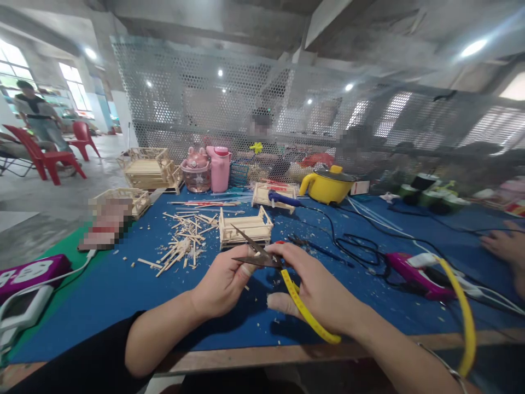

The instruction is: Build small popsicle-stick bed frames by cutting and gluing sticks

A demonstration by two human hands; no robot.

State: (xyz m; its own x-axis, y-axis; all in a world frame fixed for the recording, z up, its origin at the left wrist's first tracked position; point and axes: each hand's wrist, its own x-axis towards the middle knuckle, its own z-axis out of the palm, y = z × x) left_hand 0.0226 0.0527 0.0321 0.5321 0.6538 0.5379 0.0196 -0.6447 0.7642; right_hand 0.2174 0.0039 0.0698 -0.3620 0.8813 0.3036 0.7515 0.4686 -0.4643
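Observation:
My right hand [315, 287] is closed around a pair of scissors [262, 259] with yellow-covered handles. The scissors' dark, pointed blades are spread apart and point left. My left hand [225, 282] is pinched right at the blades, on what looks like a thin wooden stick [257, 254]; only a small pale bit of it shows. Light tape covers a thumb on each hand. Just beyond the blades stands a small bed-like frame of wooden sticks [246, 229]. Left of it lies a loose heap of cut sticks [182, 246].
Behind are a blue glue gun [283, 198] on another stick frame, a yellow pot [330, 186] and a pink jug [220, 169]. Cables run to a purple power strip [420, 276] at right. Another person's hand [502, 243] rests at the far right. A phone [107, 224] lies left.

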